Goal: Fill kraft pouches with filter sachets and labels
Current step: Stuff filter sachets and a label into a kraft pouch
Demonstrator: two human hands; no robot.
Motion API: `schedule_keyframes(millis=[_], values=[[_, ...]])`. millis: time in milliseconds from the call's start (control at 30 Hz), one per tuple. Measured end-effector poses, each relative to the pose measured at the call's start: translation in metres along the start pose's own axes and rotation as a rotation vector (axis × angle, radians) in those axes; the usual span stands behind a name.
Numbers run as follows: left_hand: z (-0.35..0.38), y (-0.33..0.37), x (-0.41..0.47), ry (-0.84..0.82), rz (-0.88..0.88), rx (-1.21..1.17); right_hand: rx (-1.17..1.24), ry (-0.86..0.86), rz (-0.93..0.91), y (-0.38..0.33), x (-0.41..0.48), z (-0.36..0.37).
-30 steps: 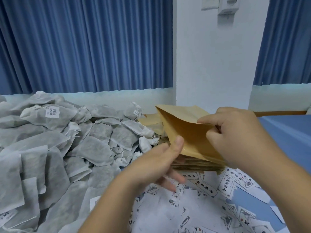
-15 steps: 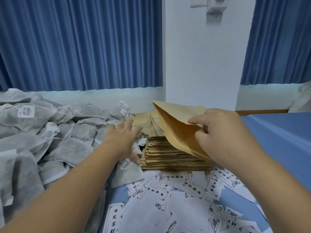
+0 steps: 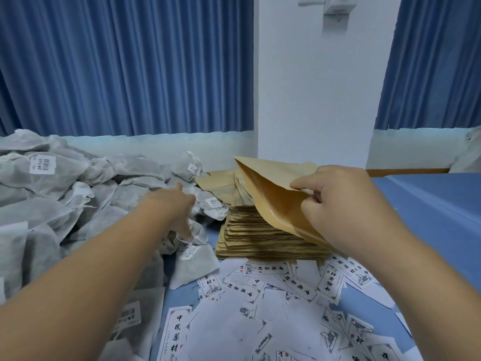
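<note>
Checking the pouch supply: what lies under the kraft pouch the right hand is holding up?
A stack of flat kraft pouches lies beneath the held pouch. Printed labels spread in front of it. The right hand and the pouch cover the stack's right part.

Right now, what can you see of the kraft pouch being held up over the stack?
The kraft pouch is a flat tan bag, paper-like and unprinted where visible. Its mouth gapes open, showing a darker brown inside. It is tilted, one corner raised, its lower end against the stack of pouches. The right hand pinches one wall at the mouth edge.
</note>
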State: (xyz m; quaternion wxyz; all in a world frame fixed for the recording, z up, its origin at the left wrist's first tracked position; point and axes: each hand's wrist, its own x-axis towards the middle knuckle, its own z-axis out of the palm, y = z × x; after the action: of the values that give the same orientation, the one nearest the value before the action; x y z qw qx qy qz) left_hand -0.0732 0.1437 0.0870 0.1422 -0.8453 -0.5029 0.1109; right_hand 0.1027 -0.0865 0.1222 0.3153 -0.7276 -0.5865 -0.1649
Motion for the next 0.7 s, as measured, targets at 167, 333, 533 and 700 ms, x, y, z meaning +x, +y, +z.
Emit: schedule_keyframes(millis=[167, 333, 533, 700], values=[[0.010, -0.009, -0.020, 0.143, 0.061, 0.086, 0.003, 0.009, 0.007, 0.001, -0.001, -0.001], [0.037, -0.012, -0.043, 0.381, 0.089, -0.035, 0.025, -0.005, 0.010, 0.000, 0.000, 0.002], [0.026, -0.005, -0.086, 0.710, 0.305, -0.683, 0.055, -0.010, 0.022, 0.002, -0.001, 0.004], [-0.001, 0.024, -0.128, 0.928, 0.351, -1.206, 0.083, -0.009, 0.042, 0.003, -0.001, 0.003]])
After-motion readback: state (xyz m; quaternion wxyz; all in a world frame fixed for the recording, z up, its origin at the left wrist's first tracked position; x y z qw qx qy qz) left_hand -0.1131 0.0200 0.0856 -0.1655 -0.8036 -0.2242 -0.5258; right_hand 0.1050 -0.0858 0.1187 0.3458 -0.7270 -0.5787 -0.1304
